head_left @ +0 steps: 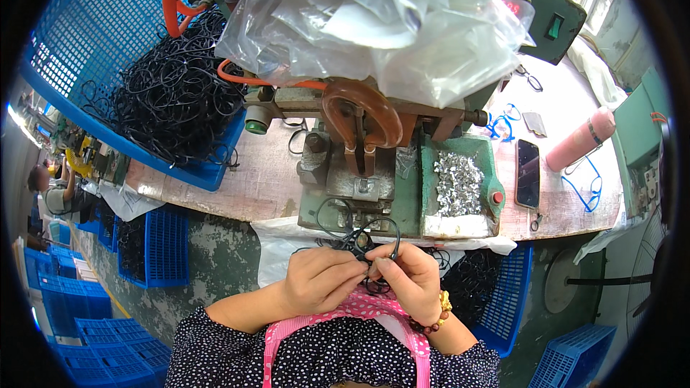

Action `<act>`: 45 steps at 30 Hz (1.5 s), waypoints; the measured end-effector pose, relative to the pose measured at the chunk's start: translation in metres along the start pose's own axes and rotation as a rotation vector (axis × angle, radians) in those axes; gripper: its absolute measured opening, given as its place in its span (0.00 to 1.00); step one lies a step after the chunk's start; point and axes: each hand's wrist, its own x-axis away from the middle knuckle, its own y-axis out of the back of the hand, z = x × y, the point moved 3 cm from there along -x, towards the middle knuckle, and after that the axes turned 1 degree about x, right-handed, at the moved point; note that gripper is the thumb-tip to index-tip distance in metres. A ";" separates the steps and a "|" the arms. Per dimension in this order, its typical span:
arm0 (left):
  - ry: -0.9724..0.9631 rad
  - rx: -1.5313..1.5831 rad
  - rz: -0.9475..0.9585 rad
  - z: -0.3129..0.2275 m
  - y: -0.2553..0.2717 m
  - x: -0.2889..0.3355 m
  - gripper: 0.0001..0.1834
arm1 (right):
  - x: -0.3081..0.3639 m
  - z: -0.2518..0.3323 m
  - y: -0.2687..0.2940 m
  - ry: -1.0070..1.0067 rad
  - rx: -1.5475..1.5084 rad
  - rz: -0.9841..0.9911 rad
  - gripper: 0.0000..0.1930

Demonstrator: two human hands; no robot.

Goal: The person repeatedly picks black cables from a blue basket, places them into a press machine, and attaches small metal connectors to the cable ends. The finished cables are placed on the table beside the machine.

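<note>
My left hand (325, 278) and my right hand (407, 279) meet at the front edge of the bench, fingers pinched on a thin black cable (350, 233). Loops of the cable rise above both hands, and part of it hangs between them. The exact spot gripped is hidden by the fingers. Just beyond stands a green press machine (402, 210), with a metal die block (365, 188) beneath its reddish-brown curved part (361, 116). Right of the die, a green tray (460, 145) contains many small silvery metal pieces (458, 184).
A blue basket (118, 145) heaped with black cables (176, 86) sits at left. Another blue basket (512, 294) is below the bench at right. Clear plastic bags (402, 36) cover the machine's top. A phone (528, 174) and pink bottle (581, 140) rest at right. Far left, another person (57, 194) appears.
</note>
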 end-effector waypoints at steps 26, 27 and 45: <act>0.414 0.039 -0.363 0.037 0.054 0.016 0.09 | 0.001 0.026 0.051 0.154 -0.433 -0.200 0.12; 0.409 0.036 -0.357 0.037 0.053 0.017 0.08 | 0.001 0.025 0.051 0.128 -0.440 -0.206 0.12; 0.069 -0.083 -0.152 0.002 0.035 -0.001 0.17 | 0.006 0.023 0.028 0.255 -0.281 -0.204 0.11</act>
